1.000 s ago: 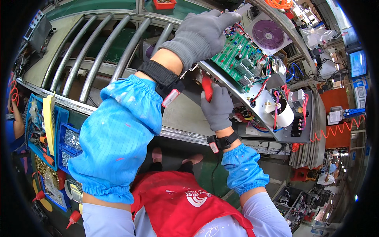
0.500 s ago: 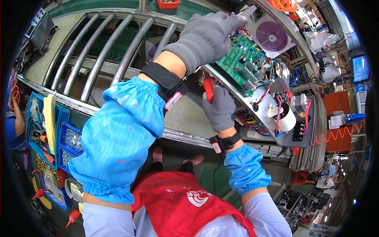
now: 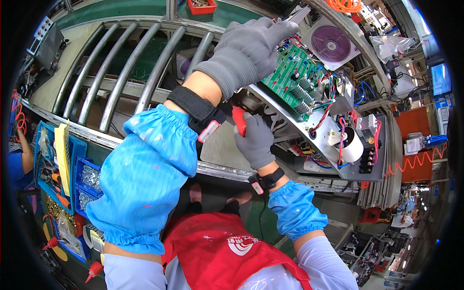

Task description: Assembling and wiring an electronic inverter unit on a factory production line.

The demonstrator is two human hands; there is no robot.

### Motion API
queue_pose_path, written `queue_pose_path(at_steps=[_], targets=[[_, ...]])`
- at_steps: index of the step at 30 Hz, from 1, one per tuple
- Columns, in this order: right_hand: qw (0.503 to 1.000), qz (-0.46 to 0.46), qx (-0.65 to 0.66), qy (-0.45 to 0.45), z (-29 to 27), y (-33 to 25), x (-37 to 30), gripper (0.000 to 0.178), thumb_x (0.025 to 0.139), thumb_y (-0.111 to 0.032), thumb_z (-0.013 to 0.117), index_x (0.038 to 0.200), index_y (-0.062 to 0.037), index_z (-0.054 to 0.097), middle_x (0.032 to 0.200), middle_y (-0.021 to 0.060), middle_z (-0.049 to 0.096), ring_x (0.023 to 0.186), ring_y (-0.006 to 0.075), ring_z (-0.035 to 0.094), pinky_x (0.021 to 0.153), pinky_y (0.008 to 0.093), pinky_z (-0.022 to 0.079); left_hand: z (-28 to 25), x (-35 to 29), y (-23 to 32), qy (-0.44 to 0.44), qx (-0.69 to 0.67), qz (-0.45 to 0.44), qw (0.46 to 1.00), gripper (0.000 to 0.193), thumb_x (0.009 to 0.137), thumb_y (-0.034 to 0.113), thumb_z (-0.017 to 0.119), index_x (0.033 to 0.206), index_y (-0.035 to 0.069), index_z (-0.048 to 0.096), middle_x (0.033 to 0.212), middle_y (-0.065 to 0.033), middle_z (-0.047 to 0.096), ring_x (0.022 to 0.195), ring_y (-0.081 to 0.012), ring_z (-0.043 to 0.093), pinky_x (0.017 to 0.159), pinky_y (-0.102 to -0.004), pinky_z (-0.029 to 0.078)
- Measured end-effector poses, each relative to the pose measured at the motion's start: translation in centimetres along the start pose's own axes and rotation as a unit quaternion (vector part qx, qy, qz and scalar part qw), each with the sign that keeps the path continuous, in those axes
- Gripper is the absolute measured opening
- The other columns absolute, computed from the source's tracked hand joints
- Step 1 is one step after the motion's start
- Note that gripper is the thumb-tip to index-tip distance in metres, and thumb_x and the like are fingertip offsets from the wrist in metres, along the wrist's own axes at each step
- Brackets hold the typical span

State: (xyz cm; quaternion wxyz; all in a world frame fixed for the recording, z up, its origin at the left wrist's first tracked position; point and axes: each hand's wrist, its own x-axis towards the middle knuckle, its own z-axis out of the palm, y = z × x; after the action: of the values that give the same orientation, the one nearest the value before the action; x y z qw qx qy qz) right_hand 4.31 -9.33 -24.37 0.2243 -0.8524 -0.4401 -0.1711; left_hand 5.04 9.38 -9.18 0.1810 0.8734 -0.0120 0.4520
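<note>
My left hand, in a grey glove, is closed over the far left end of a metal panel; most of its fingertips are hidden. The panel carries a green circuit board with finned heat sinks, bundled wires and a white cylinder. My right hand, also gloved, grips a red-handled hand tool just left of the panel. The tool's head is out of sight behind my left wrist. Beneath the panel, a ribbed coil and pale wires show inside the unit.
A roller conveyor runs to the left. Blue bins of screws and a blue tool tray stand at lower left. A purple fan and a metal post lie beyond the board. A red parts tray is at the far edge.
My right hand has moved left and slightly toward me with the red-handled tool, uncovering the coil and pale wires under the panel. My left hand has shifted slightly left, staying at the panel's end.
</note>
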Motion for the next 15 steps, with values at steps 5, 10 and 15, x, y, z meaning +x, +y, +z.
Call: queue_pose_path(at_steps=[5,10,15], targets=[[1.0,0.014,-0.003,-0.025,0.9,-0.2,0.1,0.038,0.074,-0.021,0.071,0.107,-0.0069,0.059,0.09,0.013,0.058,0.076,0.0338,0.06,0.063,0.0435,0.049,-0.2,0.0,0.1,0.016,0.001,0.01,1.0,0.05,0.078,0.009,0.055,0.126,0.023,0.055,0.098,-0.0097,0.061,0.09,-0.0315,0.062,0.076,-0.0428,0.052],[0.999,0.013,-0.022,-0.024,1.8,0.1,-0.1,0.039,0.073,-0.021,0.071,0.107,-0.0071,0.059,0.089,0.0128,0.057,0.077,0.0334,0.06,0.064,0.0433,0.049,-0.1,0.0,0.3,0.017,0.002,0.009,1.0,0.049,0.078,0.008,0.055,0.125,0.022,0.056,0.094,-0.0104,0.06,0.087,-0.0322,0.062,0.075,-0.0435,0.052],[0.998,-0.033,0.014,-0.049,1.1,-0.8,0.3,0.042,0.071,-0.022,0.072,0.107,-0.0071,0.058,0.087,0.0117,0.056,0.077,0.0324,0.06,0.063,0.0428,0.049,-0.5,0.0,-0.1,0.021,-0.028,0.016,0.999,0.048,0.08,0.007,0.054,0.126,0.02,0.056,0.1,-0.0119,0.061,0.091,-0.0335,0.061,0.079,-0.0431,0.052]])
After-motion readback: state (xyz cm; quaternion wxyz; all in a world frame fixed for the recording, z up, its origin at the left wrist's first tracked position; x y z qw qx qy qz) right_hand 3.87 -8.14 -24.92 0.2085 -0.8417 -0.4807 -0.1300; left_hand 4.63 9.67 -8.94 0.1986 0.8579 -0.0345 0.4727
